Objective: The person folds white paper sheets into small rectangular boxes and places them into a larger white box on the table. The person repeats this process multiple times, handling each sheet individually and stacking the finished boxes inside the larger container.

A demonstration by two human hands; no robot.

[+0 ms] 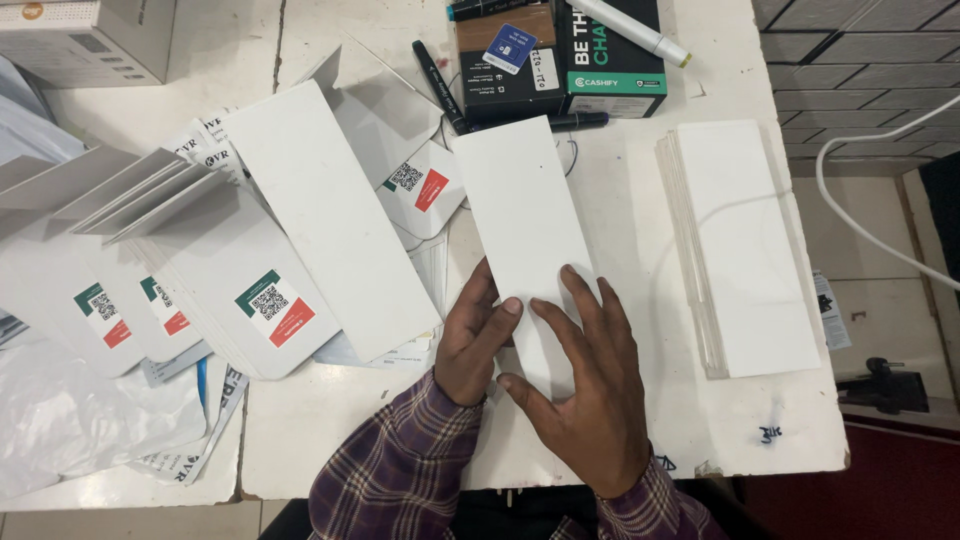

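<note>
a white table (700, 420) fills most of the view; its top is scuffed, w/ small ink marks near the front edge. a seam (278, 40) is seen running down the top at the left, where two slabs meet, approx. parallel to the side edge. to the right, grey floor tiles (850, 90) are laid in rows; a white cable (850, 215) is looped across them. lower right, a dark red surface (900, 480) is seen, w/ a small black object (885, 385) just above it. light is even & soft; shadows are faint.
</note>
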